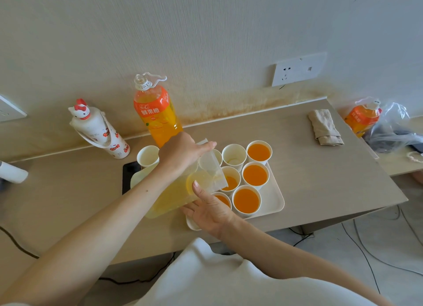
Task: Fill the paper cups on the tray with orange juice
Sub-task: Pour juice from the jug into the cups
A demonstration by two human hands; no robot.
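Nearest, at six o'clock of the tray (274,205): right hand (207,208), palm open, fingers straight and spread beneath the clear jug (174,198), thumb laid up against its side. Propping, not clasping.

Jug tilted, spout end low toward three o'clock, over the centre cup (230,182). Pale juice pooled in the low end. Stream itself not made out.

Tally on the tray, near to far:
- Full nearly to the brim: five-o'clock cup (246,201), three-o'clock cup (255,175), one-o'clock cup (259,152).
- Holding juice, half hidden behind the right hand: six-o'clock cup (223,200).
- Partly filled, under the spout: centre cup.
- Empty: twelve-o'clock cup (234,156).
- Just left of it, largely behind the jug, apparently empty too: eleven-o'clock cup (217,156).
- Also empty: ten-o'clock cup (148,156), on the tray or off it, cannot tell.

Judged past halfway. Left to do: top up the centre cup, then the far row.

Above the jug: left hand (183,153), back upward, clamped over the jug's high end, fingers reaching across the far rim, forearm stretched in from seven o'clock.

Beyond, at eleven o'clock by the wall: orange juice bottle (158,115), upright. Far off at two o'clock: second bottle (361,119), just past a folded cloth (325,127).
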